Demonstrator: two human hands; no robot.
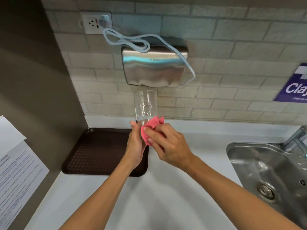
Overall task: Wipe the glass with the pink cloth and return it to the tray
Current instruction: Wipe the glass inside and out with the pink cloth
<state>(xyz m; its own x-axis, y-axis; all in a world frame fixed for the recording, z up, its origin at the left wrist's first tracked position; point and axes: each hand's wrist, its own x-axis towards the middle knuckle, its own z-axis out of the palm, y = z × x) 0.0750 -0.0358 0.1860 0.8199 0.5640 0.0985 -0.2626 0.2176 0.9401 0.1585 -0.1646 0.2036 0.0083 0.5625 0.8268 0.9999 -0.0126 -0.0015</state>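
While the left hand grips the base of the glass and holds it upright in the air just above the right edge of the tray, the right hand pinches the cloth against the lower right side of the glass. Wiping appears to be under way: only the lower wall is covered by the cloth, and the upper wall and rim look untouched. Still to do, by this view, are the remaining wipe and setting the glass down on the tray, which lies bare beneath it.

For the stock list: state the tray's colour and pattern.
Dark brown tray, with a fine grid texture; head view.
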